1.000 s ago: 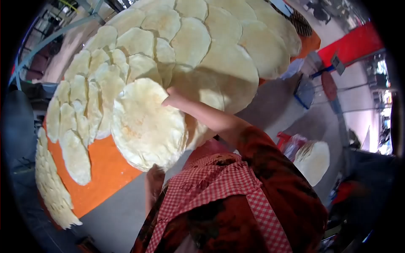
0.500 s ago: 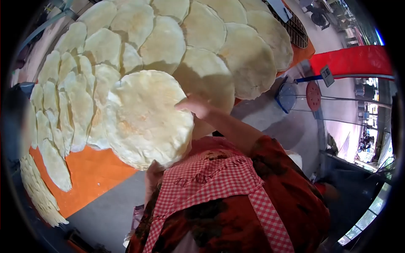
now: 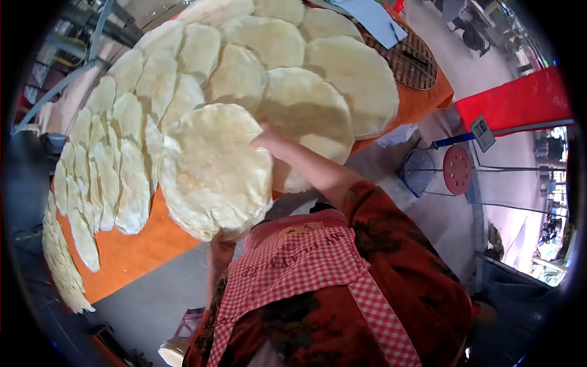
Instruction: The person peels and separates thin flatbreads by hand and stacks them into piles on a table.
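A thick, pale stack of round flatbreads [image 3: 214,162] is held in front of my body, its top face turned up toward me. My right hand [image 3: 264,139] grips the right edge, with the fingers partly hidden. At the near edge, my left hand [image 3: 221,240] pinches the rim from below; the fingers under the stack are out of sight. Beyond it, overlapping flatbreads [image 3: 306,98] cover much of a table with an orange cloth [image 3: 134,254]. Narrower-looking, overlapping flatbreads [image 3: 131,183] lie on the left side.
At the far right of the table, a woven tray [image 3: 416,58] carries a white sheet of paper [image 3: 373,21] and a pen. A red stool [image 3: 457,170] and a blue-rimmed round item [image 3: 419,170] stand on the floor to the right. A red cloth panel [image 3: 520,101] hangs behind them.
My view has shifted, bringing more of the woven tray and paper into sight. Both hands still hold the flatbread stack, which appears slightly smaller and a little lower at its far edge.
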Demonstrator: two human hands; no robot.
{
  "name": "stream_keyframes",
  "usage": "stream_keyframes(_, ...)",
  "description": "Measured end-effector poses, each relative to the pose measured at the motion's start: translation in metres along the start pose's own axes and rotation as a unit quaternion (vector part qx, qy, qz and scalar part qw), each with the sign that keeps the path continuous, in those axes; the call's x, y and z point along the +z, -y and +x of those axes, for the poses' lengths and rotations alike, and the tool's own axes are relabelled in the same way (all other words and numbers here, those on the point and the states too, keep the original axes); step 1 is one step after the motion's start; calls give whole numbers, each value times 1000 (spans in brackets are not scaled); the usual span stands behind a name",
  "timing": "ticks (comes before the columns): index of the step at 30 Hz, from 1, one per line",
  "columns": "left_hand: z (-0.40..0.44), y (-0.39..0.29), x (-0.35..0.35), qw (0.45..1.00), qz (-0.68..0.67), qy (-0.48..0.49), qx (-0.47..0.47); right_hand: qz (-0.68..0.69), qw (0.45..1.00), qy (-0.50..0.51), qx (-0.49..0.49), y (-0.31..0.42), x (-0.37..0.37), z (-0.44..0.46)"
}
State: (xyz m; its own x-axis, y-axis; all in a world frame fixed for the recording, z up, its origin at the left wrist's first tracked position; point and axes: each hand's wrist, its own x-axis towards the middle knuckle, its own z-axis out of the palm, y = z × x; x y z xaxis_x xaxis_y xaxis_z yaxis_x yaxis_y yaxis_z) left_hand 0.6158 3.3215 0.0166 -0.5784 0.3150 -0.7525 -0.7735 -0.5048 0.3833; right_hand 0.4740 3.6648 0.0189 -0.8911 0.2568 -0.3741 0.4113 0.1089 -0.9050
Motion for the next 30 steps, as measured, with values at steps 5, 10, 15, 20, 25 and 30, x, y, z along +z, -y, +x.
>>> stream_keyframes(5,-16,68,127,998,3,47,31,48,996,-52,-54,58,-124,-26)
stream_keyframes(10,16,121,181,991,104,-81,-9,-162,962,-199,-87,-29,-254,-8)
stream_keyframes(15,54,115,192,997,59,-30,-38,-16,993,-99,68,-73,-278,7)
stream_keyframes(20,58,120,212,996,-1,-39,-84,256,949,174,58,-54,-305,-17)
stream_keyframes(25,77,135,222,993,-7,-43,-108,199,976,50,-77,-16,-302,-9)
stream_keyframes(30,88,168,306,987,43,86,-131,133,991,28,-1,46,-404,-29)
